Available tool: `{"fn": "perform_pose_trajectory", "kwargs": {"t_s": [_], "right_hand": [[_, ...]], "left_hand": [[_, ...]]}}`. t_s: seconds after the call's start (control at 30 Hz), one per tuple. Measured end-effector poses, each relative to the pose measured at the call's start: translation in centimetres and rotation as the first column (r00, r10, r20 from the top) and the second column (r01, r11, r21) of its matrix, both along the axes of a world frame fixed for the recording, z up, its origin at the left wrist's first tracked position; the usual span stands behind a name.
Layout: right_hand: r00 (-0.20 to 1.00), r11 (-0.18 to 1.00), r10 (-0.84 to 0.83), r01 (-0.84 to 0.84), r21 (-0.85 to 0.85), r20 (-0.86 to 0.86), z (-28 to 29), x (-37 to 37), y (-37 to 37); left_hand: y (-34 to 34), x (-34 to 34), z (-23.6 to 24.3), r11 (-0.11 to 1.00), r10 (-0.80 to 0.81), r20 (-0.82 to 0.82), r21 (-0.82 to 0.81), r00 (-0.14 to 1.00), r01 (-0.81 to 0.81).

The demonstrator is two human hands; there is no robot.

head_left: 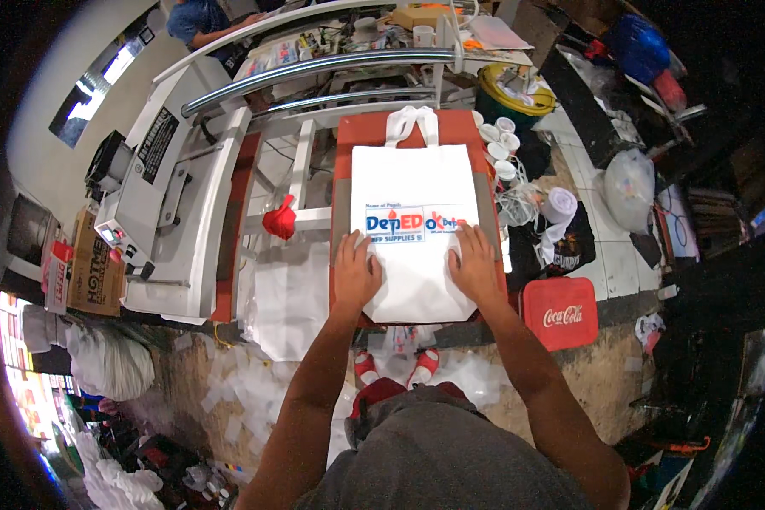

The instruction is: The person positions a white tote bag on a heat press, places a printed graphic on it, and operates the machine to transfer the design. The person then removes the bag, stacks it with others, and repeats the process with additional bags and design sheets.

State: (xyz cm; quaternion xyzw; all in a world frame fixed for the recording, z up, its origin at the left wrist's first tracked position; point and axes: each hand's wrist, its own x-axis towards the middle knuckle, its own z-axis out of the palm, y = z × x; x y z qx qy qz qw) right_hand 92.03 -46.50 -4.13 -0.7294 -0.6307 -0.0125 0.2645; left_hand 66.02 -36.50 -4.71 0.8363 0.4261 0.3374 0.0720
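Note:
A white tote bag (412, 174) lies flat on a red press bed (344, 140), its two handles looped toward the far edge. Blue and red lettering on a printed panel (399, 223) runs across the bag's middle. My left hand (359, 270) rests flat on the bag's left side, fingertips at the lower left of the print. On the other side, my right hand (474, 265) lies with fingers stretched along the bag's right edge, touching the end of the lettering. Neither hand grips the fabric; both press down from above.
The white heat press head (161, 204) is swung to the left on its chrome bars (314, 81). A red cloth (279, 218) hangs beside the frame. At right are white cups (501, 144), a green bin with a yellow rim (518, 89) and a red plastic stool (561, 313).

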Motion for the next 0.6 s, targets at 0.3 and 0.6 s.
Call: {"fn": "perform_pose_trajectory", "kwargs": {"t_s": [0.3,0.6], "right_hand": [[0.994,0.998,-0.047,0.051,-0.038,0.094,-0.29,-0.18,-0.17],[0.988,0.994,-0.072,0.082,-0.071,0.133,-0.35,-0.35,-0.12]], "left_hand": [[-0.4,0.16,0.65,1.0,0.02,-0.05,-0.002,0.999,-0.02],[-0.49,0.15,0.79,0.999,0.041,-0.062,0.018,0.997,-0.04]]}}
